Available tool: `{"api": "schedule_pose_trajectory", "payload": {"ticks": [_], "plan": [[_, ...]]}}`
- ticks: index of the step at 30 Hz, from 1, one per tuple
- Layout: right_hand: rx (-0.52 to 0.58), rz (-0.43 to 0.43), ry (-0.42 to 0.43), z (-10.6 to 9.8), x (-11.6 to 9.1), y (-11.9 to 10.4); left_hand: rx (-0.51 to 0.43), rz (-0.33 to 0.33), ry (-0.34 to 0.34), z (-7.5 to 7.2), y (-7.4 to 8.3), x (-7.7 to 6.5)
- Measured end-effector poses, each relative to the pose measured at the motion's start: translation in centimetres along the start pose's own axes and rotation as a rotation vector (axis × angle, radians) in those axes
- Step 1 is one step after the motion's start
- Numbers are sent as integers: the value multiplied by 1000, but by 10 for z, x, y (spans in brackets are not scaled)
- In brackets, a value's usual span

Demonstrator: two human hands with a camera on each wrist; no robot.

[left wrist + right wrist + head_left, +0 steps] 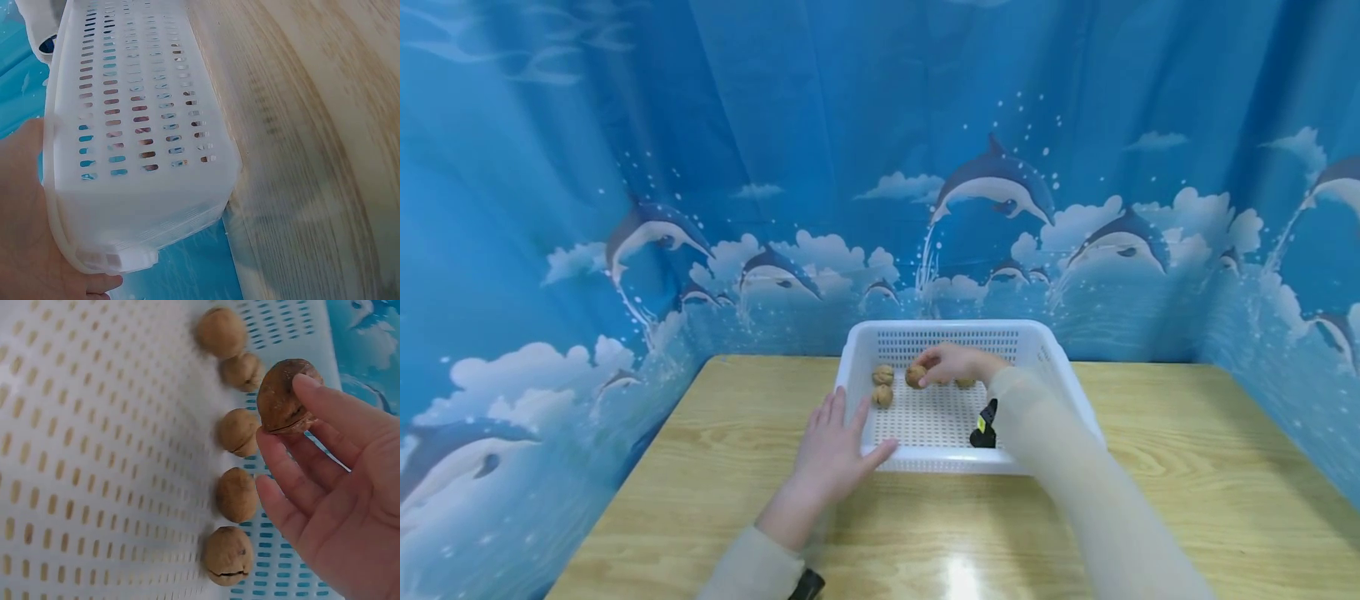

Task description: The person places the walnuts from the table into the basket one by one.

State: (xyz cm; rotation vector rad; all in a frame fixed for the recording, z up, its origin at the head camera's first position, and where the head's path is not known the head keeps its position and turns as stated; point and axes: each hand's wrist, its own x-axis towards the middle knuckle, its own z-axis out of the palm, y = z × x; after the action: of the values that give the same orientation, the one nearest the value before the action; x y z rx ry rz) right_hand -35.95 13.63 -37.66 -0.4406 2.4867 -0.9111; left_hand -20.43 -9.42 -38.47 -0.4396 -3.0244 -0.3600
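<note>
A brown walnut [284, 397] is pinched between the thumb and fingers of my right hand [350, 462], raised over the floor of a white perforated basket [925, 454]. Several other walnuts lie in the basket; in the right wrist view they form a rough line, with one walnut [229, 555] showing a dark crack. Two of them, including a walnut [882, 396], sit near the left wall in the head view. My left hand [831, 454] rests on the basket's front left corner, its fingers along the left rim and its thumb at the front rim.
The basket stands on a wooden table [737, 467] near its back edge. Behind and at both sides hangs a blue curtain [820, 150] printed with dolphins. A black wrist device [983, 427] shows by my right sleeve, over the basket.
</note>
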Motion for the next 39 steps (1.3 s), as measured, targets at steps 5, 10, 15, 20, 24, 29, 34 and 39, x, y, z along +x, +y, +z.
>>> {"api": "schedule_pose_trajectory", "payload": {"ticks": [5,10,15,20,24,29,34,39], "plan": [[-38,-10,-17,8,3,-1,-10,-10,-3,0,1,-1],[-10,11,13,9,3,-2,-18,-19,-4,0,1,-1],[-14,-6,42,0,-6,-3,-26,-15,1,2,1,0],[18,-66,44,-20,-22,-11,-35,-15,8,2,0,-1],[18,-137,47,-37,-44,-15,-43,-14,4,0,2,-1],[29,-185,55,-44,-75,-14,-33,-8,14,2,-1,-1],[62,-187,74,-38,-109,4,-30,7,14,3,-1,-1],[113,-218,132,-34,-147,24,-35,10,28,2,0,-1]]}}
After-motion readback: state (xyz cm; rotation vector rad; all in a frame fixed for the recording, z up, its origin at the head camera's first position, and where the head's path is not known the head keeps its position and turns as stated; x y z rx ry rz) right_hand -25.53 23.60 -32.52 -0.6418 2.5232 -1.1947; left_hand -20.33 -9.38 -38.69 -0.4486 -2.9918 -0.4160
